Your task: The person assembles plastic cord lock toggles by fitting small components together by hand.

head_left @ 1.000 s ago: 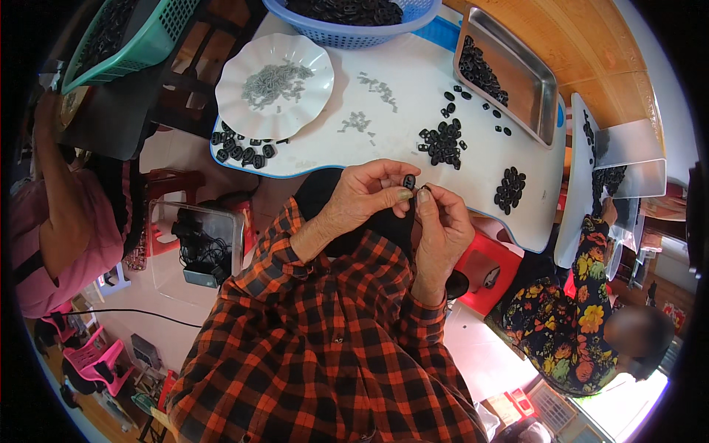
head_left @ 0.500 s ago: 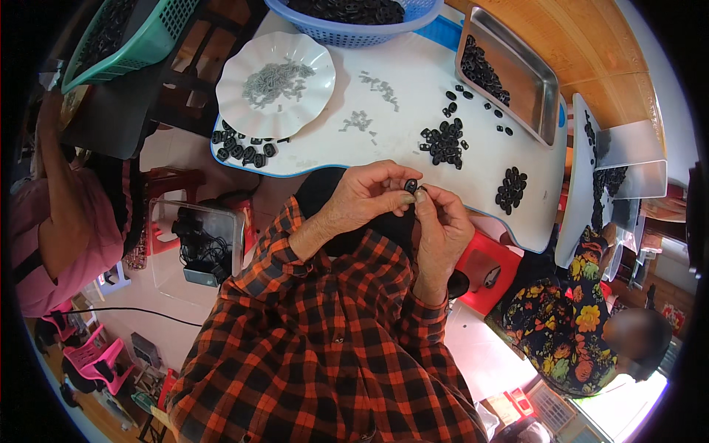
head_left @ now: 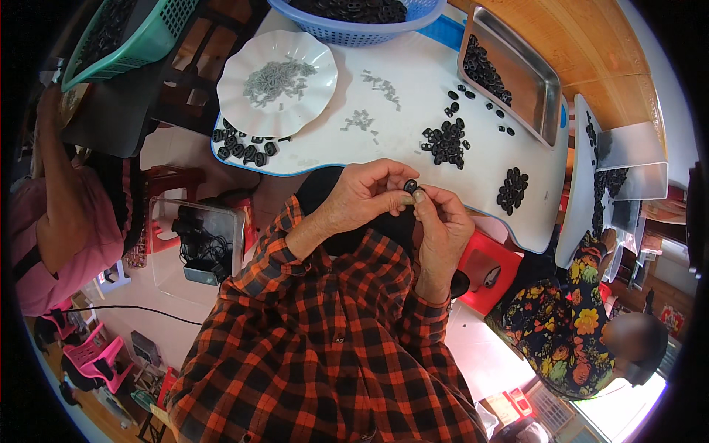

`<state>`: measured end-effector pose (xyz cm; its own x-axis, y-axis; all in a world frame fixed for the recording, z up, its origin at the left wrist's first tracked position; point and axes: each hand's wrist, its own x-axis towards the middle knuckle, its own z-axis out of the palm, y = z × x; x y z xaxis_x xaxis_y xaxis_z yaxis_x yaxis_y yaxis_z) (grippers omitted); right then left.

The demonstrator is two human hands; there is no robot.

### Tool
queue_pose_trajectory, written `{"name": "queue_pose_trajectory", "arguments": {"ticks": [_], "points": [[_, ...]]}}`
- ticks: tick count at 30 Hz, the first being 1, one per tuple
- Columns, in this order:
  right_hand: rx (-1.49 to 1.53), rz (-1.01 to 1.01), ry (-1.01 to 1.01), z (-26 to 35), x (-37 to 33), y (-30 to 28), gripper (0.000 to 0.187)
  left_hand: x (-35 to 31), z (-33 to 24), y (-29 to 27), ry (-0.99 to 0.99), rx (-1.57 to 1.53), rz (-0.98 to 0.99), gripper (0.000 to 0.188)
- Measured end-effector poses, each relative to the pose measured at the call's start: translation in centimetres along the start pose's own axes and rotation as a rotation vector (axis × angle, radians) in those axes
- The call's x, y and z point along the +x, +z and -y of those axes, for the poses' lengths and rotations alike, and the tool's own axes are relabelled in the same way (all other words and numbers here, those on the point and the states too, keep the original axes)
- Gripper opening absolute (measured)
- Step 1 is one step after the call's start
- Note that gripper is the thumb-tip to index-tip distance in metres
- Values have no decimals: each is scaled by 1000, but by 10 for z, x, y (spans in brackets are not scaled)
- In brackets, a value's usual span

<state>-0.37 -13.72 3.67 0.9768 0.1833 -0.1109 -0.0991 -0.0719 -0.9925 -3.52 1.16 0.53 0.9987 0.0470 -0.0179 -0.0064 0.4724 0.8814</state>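
Just off the white counter (head_left: 421, 81), left hand (head_left: 362, 198) pinches a small black oval piece (head_left: 410, 186); right hand (head_left: 445, 221) has fingertips at its side, can't tell if gripping; fluted plate (head_left: 247, 118) of translucent slivers (head_left: 277, 83) farther left; black-piece pile (head_left: 446, 144) farther right

Small black oval piece (head_left: 410, 186), pinched in left hand (head_left: 363, 195); right hand (head_left: 442, 221) seemingly touching.

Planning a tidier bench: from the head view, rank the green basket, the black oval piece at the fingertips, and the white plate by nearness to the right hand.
1. Black oval piece: at the fingertips, just left of the right hand.
2. White plate: farther forward and left.
3. Green basket: far left, at the picture's upper edge.
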Motion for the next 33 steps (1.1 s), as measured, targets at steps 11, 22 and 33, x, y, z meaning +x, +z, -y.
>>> {"name": "queue_pose_trajectory", "arguments": {"ticks": [11,22,33], "points": [[41,31,53,0,0,-1,11,0,4,-5,33,113,39,28],[243,133,167,-4,5,-6,13,0,11,-10,46,79,59,26],[428,304,296,-11,15,-16,14,-1,5,-11,-9,-41,70,24]]}}
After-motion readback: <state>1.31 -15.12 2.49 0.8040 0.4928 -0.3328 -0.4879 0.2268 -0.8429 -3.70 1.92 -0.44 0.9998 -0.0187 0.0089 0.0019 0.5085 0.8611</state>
